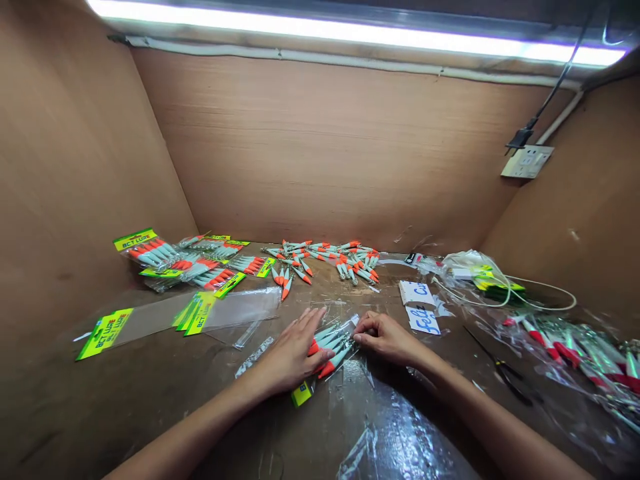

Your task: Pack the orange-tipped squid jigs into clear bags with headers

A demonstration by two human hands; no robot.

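A clear plastic bag of fishing lures (336, 348), pale with orange tips, lies on the brown table before me. My left hand (299, 348) rests over its left side with fingers stretched out, and the thumb reaches onto the lures. Part of the bag's yellow-green header (302, 393) shows below that hand. At the bag's other end, the thumb and fingers of my right hand (376, 333) are pinched together on the plastic edge. What lies under my left palm is hidden.
Loose lures (330, 257) are heaped at the back. Filled packets (200, 260) lie at the back left, with empty header bags (145, 320) before them. Lettered card pieces (420, 307), pliers (510, 380), a white cord (545, 307) and red-and-silver lures (575, 347) occupy the right.
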